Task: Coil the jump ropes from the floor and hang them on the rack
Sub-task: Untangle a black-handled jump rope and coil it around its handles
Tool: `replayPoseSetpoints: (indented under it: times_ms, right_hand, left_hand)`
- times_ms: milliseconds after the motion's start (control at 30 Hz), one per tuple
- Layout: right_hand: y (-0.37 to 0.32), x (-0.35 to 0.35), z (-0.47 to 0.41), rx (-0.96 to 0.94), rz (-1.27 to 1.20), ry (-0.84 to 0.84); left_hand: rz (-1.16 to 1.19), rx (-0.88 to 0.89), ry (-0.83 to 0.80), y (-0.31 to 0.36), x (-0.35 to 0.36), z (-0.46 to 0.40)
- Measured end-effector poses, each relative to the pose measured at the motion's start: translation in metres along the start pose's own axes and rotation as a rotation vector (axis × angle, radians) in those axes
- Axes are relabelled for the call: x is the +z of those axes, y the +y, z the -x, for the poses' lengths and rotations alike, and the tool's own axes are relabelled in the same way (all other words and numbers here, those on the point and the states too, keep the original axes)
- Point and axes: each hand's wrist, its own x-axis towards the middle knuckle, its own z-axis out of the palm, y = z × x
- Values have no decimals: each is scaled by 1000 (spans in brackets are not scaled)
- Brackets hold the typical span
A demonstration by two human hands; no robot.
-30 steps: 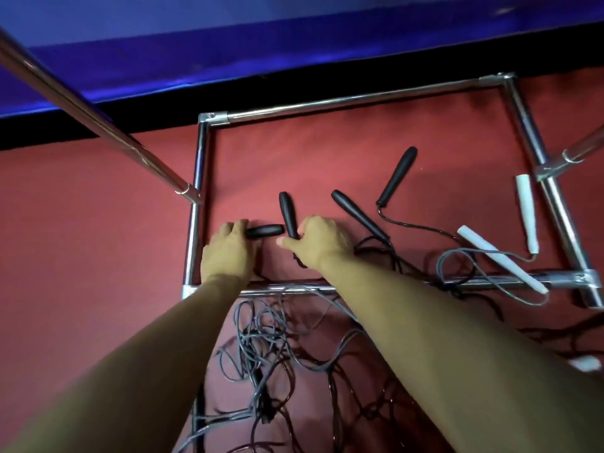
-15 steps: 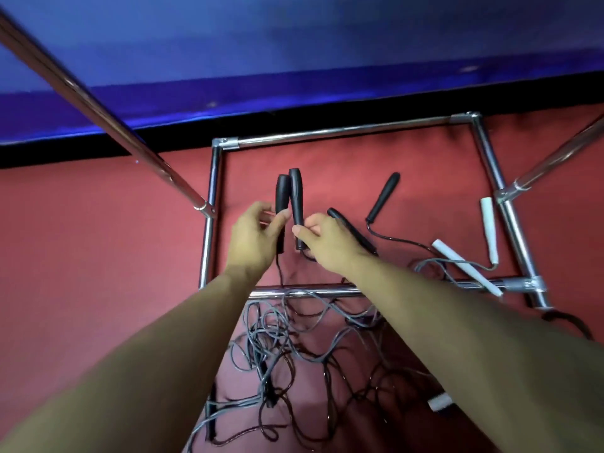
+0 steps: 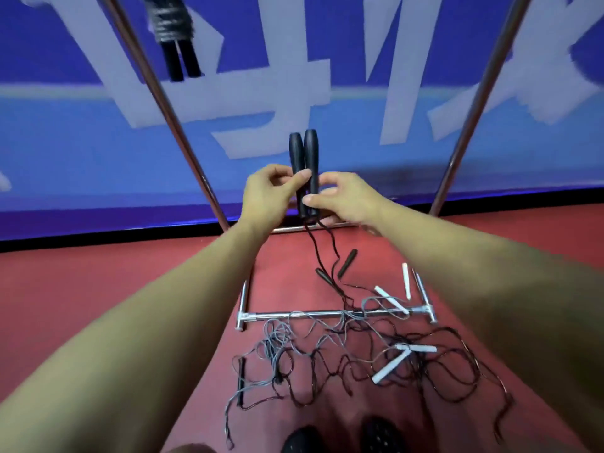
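head view: since half a second before, both hands had lifted the two black handles upright and together; left hand and right hand pinched them, their cord trailing to the tangled ropes on the red floor.

Black handles; red floor; blue wall (white lettering).
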Motion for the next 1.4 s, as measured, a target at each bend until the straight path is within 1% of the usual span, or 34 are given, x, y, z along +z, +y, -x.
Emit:
replayPoseSetpoints:
  times_ms: [167,333,367,433,500,567,633,700,733,767,833,933,967,1000,1100,1133,1233,1300,1400]
  right_hand:
    - [-92,-10,79,-136,14,73]
    - [-167,-12,144,-299,27,137]
    - [-182,-11,155,-344,17,152]
    - [-214,-8,174,-443,-17,217]
    - [-246,-6,188,-528,-40,288]
    - [-275,-5,201,-592,-43,321]
    - [-299,-9,214,-648,-30,385]
    - [-317,-17,228,-684,-42,453]
    - [-322,-20,235,-690,-58,462]
    - [-324,-22,241,-691,-74,459]
    - [-319,-24,248,-650,-83,437]
    - [-289,-26,246,-498,-6,405]
    - [-276,-27,242,-459,13,394]
    - [-264,-29,239,-428,33,390]
    - [-235,-34,232,-368,57,417]
    - [-229,-35,232,-349,41,427]
    - [-215,-40,232,-317,6,454]
    - [-211,-43,231,-314,-7,478]
    - [-211,-45,232,-335,2,536]
  left_hand:
    - [47,142,23,111,-22,58]
    - [158,248,33,193,-44,110]
    - [222,249,16,206,-47,120]
    - [404,163,-84,223,-46,145]
    - [504,40,-231,219,-34,167]
    - [472,-29,-371,199,-16,192]
    - [323,-29,-479,169,-1,218]
    - [87,-11,-553,131,9,234]
    - [-25,-7,-556,112,10,237]
    - [-120,-8,-517,97,8,237]
    - [-277,-9,-365,87,-4,229]
    - [-387,37,-168,122,-30,217]
    - [-377,49,-128,137,-39,211]
    - [-320,35,-123,151,-45,206]
    - [-108,-41,-208,188,-64,199]
    - [-68,-38,-215,197,-71,197]
    - [52,44,-146,221,-89,188]
    - [10,148,-115,237,-99,182]
    - [-120,274,-162,263,-109,180]
